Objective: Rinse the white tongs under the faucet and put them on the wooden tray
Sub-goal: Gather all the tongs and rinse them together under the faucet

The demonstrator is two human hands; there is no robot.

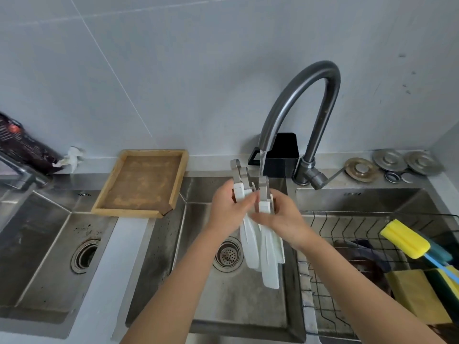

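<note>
Both hands hold white tongs (265,254) upright over the middle sink basin (231,294), their grey metal hinge ends up and the white blades hanging down. My left hand (229,209) grips one pair near its white slider. My right hand (283,219) grips another pair, directly under the running water from the curved grey faucet (298,105). The wooden tray (141,182) lies empty on the counter to the left, behind the basins.
A second basin (44,256) lies at the far left. A wire rack (347,244) at the right holds a yellow sponge brush (407,239) and sponges (419,294). A black holder (283,157) and metal drain covers (390,161) stand along the back wall.
</note>
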